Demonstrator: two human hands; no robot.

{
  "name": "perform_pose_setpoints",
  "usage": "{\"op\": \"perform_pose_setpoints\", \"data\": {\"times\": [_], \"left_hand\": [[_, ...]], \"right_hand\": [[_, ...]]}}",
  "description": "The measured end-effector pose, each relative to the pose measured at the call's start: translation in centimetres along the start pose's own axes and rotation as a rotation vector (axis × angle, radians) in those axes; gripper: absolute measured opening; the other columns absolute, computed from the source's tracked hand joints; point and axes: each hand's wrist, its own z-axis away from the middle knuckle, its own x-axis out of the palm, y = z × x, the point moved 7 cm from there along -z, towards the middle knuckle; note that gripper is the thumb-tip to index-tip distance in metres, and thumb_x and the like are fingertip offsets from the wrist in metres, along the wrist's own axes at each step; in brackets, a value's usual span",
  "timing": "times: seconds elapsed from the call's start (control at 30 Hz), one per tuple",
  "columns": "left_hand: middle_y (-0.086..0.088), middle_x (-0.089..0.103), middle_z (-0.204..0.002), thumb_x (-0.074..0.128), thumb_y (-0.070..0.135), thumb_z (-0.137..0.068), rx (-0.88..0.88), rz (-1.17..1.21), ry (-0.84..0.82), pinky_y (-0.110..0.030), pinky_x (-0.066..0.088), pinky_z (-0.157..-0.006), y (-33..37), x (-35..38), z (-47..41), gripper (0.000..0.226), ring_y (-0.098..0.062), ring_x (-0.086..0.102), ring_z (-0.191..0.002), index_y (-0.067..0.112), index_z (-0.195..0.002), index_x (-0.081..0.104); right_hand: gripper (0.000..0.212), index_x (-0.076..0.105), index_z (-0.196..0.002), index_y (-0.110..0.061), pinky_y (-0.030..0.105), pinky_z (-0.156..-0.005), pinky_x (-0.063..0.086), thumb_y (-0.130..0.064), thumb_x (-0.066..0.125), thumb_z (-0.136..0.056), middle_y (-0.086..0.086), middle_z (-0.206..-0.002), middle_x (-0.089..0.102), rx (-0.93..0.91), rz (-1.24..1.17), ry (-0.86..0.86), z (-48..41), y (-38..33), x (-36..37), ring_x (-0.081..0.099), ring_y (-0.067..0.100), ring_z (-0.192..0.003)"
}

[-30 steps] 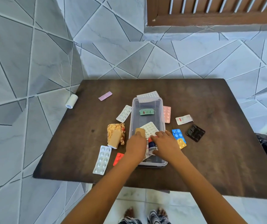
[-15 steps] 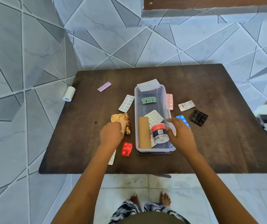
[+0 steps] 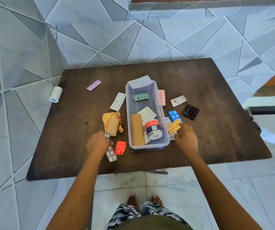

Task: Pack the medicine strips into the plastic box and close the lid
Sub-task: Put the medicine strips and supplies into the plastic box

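Note:
The clear plastic box (image 3: 160, 103) stands open in the middle of the dark table (image 3: 216, 130). Inside it lie a tan roll (image 3: 137, 129), a small jar with an orange band (image 3: 153, 129), a white strip (image 3: 147, 115) and a green strip (image 3: 140, 97). My left hand (image 3: 98, 143) grips a long silver strip (image 3: 111, 154) left of the box, beside a red strip (image 3: 120, 147). My right hand (image 3: 185, 136) holds an orange strip (image 3: 174, 126) at the box's right wall. A dark lid (image 3: 147, 149) shows under the box's near end.
Loose strips lie around the box: white (image 3: 118, 101), pink (image 3: 162, 97), blue (image 3: 174, 115), black (image 3: 190, 112), a white sachet (image 3: 178, 100), a lilac one (image 3: 93, 85). A gold-wrapped roll (image 3: 112, 124) sits left of the box, a tape roll (image 3: 55, 94) at the table's left edge.
Both hands have left the box. The left hand moved left and picked up the silver strip; the right hand moved right and took the orange strip. The jar and tan roll now lie uncovered.

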Motion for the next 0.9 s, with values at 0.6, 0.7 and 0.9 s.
{"op": "perform_pose_setpoints", "data": {"times": [0.6, 0.7, 0.9], "left_hand": [[-0.015, 0.068, -0.114, 0.059, 0.017, -0.085, 0.333, 0.319, 0.049, -0.037, 0.048, -0.083, 10.5, -5.0, 2.3, 0.025, -0.031, 0.063, -0.103, 0.008, -0.108, 0.062], [-0.017, 0.067, -0.113, 0.055, 0.015, -0.088, 0.334, 0.428, 0.036, -0.042, 0.05, -0.087, 10.9, -5.0, 1.5, 0.023, -0.032, 0.062, -0.103, 0.007, -0.108, 0.062], [-0.011, 0.06, -0.127, 0.052, 0.014, -0.092, 0.386, 0.583, -0.001, -0.043, 0.051, -0.094, 13.6, -6.1, -1.2, 0.031, -0.028, 0.058, -0.114, 0.011, -0.123, 0.054]], "right_hand": [[0.042, 0.045, -0.123, -0.019, 0.042, -0.101, 0.035, -0.017, 0.058, -0.083, 0.011, -0.13, 0.05, -0.311, 0.644, -0.282, -4.8, -1.4, 1.9, 0.042, 0.03, -0.122], [0.033, 0.05, -0.116, -0.015, 0.041, -0.095, 0.041, -0.018, 0.057, -0.084, 0.012, -0.125, 0.056, -0.271, 0.566, -0.296, -5.3, -1.8, 0.8, 0.049, 0.03, -0.116], [0.025, 0.054, -0.109, -0.005, 0.034, -0.068, 0.046, -0.007, 0.059, -0.084, 0.02, -0.102, 0.068, -0.208, -0.105, -0.028, -6.9, -7.2, -6.2, 0.064, 0.037, -0.09]]}}
